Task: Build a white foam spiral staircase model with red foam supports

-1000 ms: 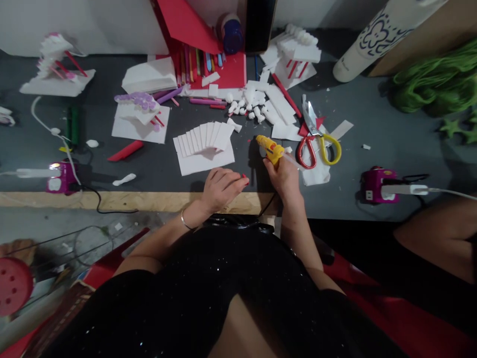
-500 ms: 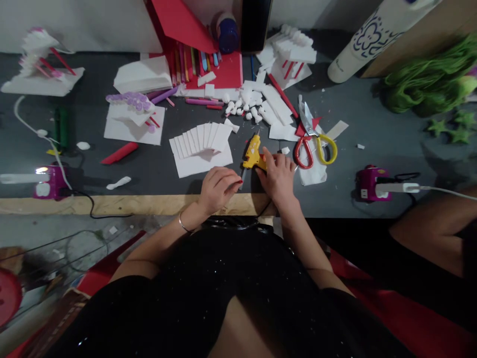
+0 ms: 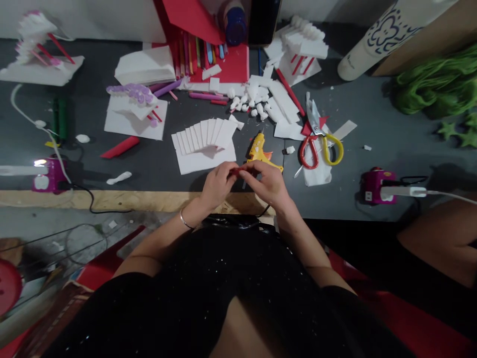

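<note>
Between the fingertips of both hands is a small red piece (image 3: pixel 238 170), mostly hidden, so its exact kind does not show. My left hand (image 3: pixel 218 185) pinches it from the left, and my right hand (image 3: pixel 269 183) pinches it from the right. Just beyond the right fingers lies a yellow glue gun (image 3: pixel 257 148) on its side, its nozzle pointing away from me. To the left of it stands a white fan of folded strips (image 3: pixel 201 135) on a white base sheet (image 3: pixel 191 164). Scissors (image 3: pixel 316 130) with one red and one yellow handle rest on the right.
White scraps (image 3: pixel 257 94) are heaped behind the glue gun. Small white models, one with purple flowers (image 3: pixel 136 94), stand left and back. Purple power adapters (image 3: pixel 377 183) sit on both sides. A white bottle (image 3: pixel 357 57) leans back right, near green yarn (image 3: pixel 436 82). Someone's arm (image 3: pixel 439 236) is at right.
My right hand has left the glue gun and moved left to meet my left hand at the red piece. My left hand has stayed nearly in place. The view has shifted slightly.
</note>
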`<state>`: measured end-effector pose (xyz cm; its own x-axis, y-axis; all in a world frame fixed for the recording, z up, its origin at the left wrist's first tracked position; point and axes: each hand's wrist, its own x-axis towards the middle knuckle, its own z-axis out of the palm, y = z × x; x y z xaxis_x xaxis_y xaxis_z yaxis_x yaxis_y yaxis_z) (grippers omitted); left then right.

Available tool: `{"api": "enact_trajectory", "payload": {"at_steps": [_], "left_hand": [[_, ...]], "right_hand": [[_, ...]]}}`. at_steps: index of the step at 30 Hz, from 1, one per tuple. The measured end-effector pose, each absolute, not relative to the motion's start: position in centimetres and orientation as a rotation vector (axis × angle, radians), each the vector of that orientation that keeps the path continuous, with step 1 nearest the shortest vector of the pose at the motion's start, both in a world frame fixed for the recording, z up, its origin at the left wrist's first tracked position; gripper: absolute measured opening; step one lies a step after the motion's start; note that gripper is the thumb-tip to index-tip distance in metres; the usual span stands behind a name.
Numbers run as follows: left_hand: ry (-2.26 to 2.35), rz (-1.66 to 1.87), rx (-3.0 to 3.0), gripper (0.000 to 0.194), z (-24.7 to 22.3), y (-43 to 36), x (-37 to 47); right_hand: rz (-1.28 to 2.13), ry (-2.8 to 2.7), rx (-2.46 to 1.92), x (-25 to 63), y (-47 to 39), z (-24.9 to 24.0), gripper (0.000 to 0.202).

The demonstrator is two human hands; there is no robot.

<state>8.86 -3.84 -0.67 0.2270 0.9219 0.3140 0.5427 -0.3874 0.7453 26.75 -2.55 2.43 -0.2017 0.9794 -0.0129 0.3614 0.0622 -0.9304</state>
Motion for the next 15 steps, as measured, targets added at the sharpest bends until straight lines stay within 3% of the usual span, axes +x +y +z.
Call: {"api": "enact_trajectory", "payload": {"at_steps": [4, 8, 15], "left_hand": [[1.359, 0.926, 1.887, 0.023, -0.4, -2.9, 9.0], [1.391, 0.968, 1.883, 0.010, -0.4, -1.9, 8.2], [1.756, 1.131, 1.988, 0.049, -1.0, -2.1, 3.1]], "right_hand": [[1.185, -1.509, -1.391, 26.9, -1.1, 1.4, 0.030], [1.211, -1.310, -1.384, 27.8, 0.8, 0.2, 0.043], [1.119, -1.222, -1.362, 28.8, 3.7, -0.2, 0.062]]}}
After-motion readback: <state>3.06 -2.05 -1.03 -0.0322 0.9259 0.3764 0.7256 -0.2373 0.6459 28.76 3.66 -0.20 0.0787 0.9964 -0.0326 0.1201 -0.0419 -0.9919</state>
